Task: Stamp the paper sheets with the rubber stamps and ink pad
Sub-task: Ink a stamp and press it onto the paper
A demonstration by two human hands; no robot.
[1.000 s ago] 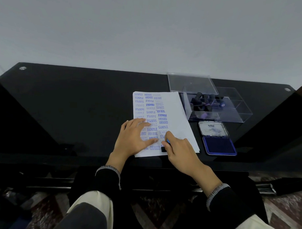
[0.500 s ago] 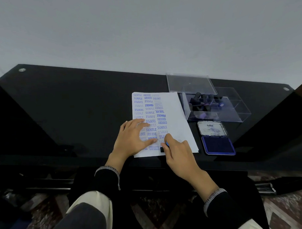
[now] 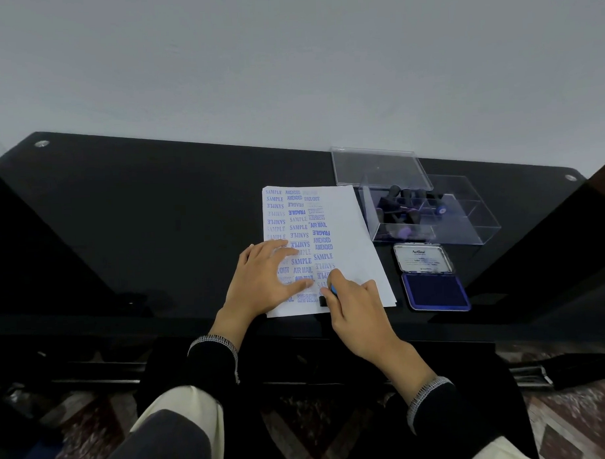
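A white paper sheet [image 3: 349,221] with several blue stamped words lies on the black glass table [image 3: 156,217]. My left hand [image 3: 261,278] rests flat on the sheet's lower left part, fingers spread. My right hand [image 3: 358,309] grips a small rubber stamp [image 3: 325,297] with a blue handle and black base, pressed on the sheet near its bottom edge. An open blue ink pad [image 3: 433,290] lies right of the sheet. A clear plastic box [image 3: 465,223] behind the pad holds several dark stamps [image 3: 403,205].
The box's clear lid [image 3: 377,165] lies behind the box near the wall. The table's front edge runs just below the sheet. My knees and a patterned floor show beneath the table.
My right hand with the stamp has shifted very slightly on the sheet's bottom edge. My left hand has stayed in place.
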